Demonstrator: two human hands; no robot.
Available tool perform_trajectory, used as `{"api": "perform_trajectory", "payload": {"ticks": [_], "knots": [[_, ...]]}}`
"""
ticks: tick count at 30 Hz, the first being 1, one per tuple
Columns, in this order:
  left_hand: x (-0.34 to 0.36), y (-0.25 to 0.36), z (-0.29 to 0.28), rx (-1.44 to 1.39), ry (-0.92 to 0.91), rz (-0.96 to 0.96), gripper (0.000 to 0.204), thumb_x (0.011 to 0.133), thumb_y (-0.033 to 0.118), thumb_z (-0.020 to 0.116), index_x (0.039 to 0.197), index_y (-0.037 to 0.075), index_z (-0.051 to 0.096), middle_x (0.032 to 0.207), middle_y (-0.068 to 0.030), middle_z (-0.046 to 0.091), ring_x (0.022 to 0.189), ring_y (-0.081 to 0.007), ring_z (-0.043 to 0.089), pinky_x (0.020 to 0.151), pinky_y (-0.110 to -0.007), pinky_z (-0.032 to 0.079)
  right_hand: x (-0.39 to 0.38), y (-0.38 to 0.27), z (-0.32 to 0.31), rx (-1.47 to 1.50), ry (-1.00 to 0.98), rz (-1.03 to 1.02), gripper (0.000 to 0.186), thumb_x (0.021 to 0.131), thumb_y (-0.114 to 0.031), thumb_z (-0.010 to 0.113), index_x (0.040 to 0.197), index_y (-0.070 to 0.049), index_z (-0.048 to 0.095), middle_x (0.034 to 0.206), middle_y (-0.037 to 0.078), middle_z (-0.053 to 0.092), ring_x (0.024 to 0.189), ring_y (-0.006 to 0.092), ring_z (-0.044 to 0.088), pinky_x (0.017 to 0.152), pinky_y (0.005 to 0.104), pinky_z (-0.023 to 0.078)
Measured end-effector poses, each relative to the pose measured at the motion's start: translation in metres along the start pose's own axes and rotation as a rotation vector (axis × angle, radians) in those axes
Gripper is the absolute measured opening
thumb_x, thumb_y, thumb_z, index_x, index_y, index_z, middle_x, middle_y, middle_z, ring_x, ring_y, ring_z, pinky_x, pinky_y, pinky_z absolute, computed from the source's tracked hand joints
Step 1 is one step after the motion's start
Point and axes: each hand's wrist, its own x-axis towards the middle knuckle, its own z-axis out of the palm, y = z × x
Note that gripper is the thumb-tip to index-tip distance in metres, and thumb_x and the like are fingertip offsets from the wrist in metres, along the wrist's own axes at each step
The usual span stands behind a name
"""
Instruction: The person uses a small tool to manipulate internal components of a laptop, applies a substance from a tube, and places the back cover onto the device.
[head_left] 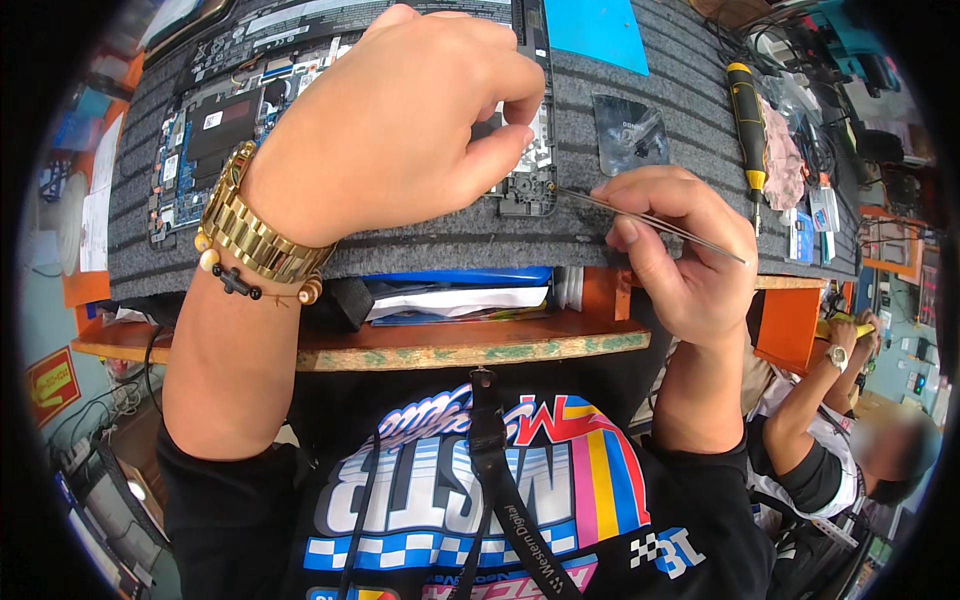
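Observation:
An opened laptop (529, 196) lies on the grey striped mat (590, 245), its inner parts exposed. The black battery (225, 60) runs along the far side, and a blue circuit board (177, 168) shows at the left. Across the laptop reaches my left hand (400, 120), with its fingers curled and the thumb close to the index finger; whatever they grip is hidden. Thin metal tweezers (665, 226) are pinched in my right hand (690, 245). Their tips point left and come close to the laptop's near right corner.
Right of the laptop lie a small clear-and-dark plastic bag (630, 137), a blue sheet (598, 32) and a yellow-and-black screwdriver (746, 125). A pink cloth (781, 150) and cables sit farther right. Papers fill an orange shelf (470, 350) below the bench edge. Another person (810, 440) works at the right.

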Motion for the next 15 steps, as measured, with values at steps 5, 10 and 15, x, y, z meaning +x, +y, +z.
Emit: {"api": "perform_trajectory", "payload": {"ticks": [5, 10, 15], "knots": [[-0.0009, -0.0008, 0.0002, 0.034, 0.017, 0.029, 0.01, 0.09, 0.012, 0.08, 0.09, 0.01, 0.071, 0.08, -0.005, 0.061, 0.077, -0.0261, 0.063, 0.08, -0.042, 0.046, 0.0027, 0.0004, 0.0011, -0.053, -0.007, -0.032, 0.019, 0.09, 0.01, 0.078, 0.108, 0.003, 0.078, 0.105, 0.014, 0.081, 0.092, 0.0247, 0.078, 0.081, 0.0328, 0.063], [-0.0008, -0.0009, 0.0009, 0.034, 0.013, 0.037, 0.01, 0.09, 0.012, 0.08, 0.09, 0.01, 0.071, 0.08, -0.0046, 0.061, 0.077, -0.0261, 0.063, 0.08, -0.042, 0.046, 0.0045, -0.0029, 0.0008, -0.066, -0.008, -0.019, 0.018, 0.09, 0.01, 0.079, 0.106, 0.003, 0.077, 0.104, 0.014, 0.081, 0.09, 0.0248, 0.078, 0.08, 0.0328, 0.063], [-0.0009, -0.0013, 0.0012, 0.021, 0.006, 0.032, 0.01, 0.09, 0.012, 0.081, 0.09, 0.01, 0.071, 0.079, -0.0046, 0.06, 0.077, -0.026, 0.062, 0.081, -0.042, 0.045, 0.007, -0.0014, 0.0014, -0.083, -0.018, -0.031, 0.019, 0.089, 0.01, 0.079, 0.106, 0.002, 0.077, 0.103, 0.014, 0.081, 0.09, 0.0248, 0.078, 0.079, 0.0328, 0.063]]}}
